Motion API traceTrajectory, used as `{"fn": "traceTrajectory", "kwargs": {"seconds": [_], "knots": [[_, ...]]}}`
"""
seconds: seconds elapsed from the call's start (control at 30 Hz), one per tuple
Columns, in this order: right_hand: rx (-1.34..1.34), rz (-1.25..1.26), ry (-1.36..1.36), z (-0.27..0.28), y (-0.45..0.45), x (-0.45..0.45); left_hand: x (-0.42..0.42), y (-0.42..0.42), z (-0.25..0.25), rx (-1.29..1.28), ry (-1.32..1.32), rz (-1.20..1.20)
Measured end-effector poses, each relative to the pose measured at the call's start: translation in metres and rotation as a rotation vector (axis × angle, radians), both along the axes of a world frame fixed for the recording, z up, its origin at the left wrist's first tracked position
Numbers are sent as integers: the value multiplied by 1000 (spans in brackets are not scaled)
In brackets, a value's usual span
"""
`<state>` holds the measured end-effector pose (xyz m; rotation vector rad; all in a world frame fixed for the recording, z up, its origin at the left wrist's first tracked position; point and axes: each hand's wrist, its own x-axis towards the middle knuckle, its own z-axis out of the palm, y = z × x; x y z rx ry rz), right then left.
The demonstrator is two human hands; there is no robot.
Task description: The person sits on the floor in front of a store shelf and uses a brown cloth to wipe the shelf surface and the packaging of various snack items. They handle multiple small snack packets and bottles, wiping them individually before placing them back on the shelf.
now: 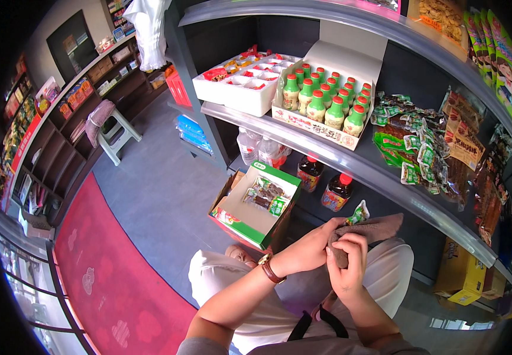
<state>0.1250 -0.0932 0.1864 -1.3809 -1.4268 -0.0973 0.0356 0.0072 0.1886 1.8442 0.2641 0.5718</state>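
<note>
Both hands meet above my knees. My left hand (316,248), with a brown-strapped watch at its wrist, holds a small green and white snack packet (359,213) near its fingertips, against a brown cloth (378,227). My right hand (349,257) grips a bunched part of the same cloth. Left of the hands stands an open green and white cardboard box (240,213) with several small wrapped snacks (267,195) inside. Similar green and white packets (424,153) lie piled on the shelf at the right.
The shelf edge (340,164) runs across before me. On it stand a box of green bottles with red caps (316,111) and a white foam tray (234,95). Dark bottles (336,193) stand below. A stool (114,133) is at the upper left, a yellow carton (460,275) at the lower right.
</note>
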Motion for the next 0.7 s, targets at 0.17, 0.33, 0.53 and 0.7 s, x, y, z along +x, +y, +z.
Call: {"fn": "traceTrajectory", "kwargs": {"seconds": [0.17, 0.33, 0.53, 0.7], "knots": [[119, -177, -141, 8, 13, 33, -1, -3, -9, 62, 105, -142], [158, -288, -95, 15, 13, 47, -22, 10, 28, 13, 125, -164], [89, -305, -10, 15, -5, 71, -96, 80, 36, 486, 366, 599], [-29, -141, 146, 14, -8, 70, -113, 110, -2, 469, 727, 580]]}}
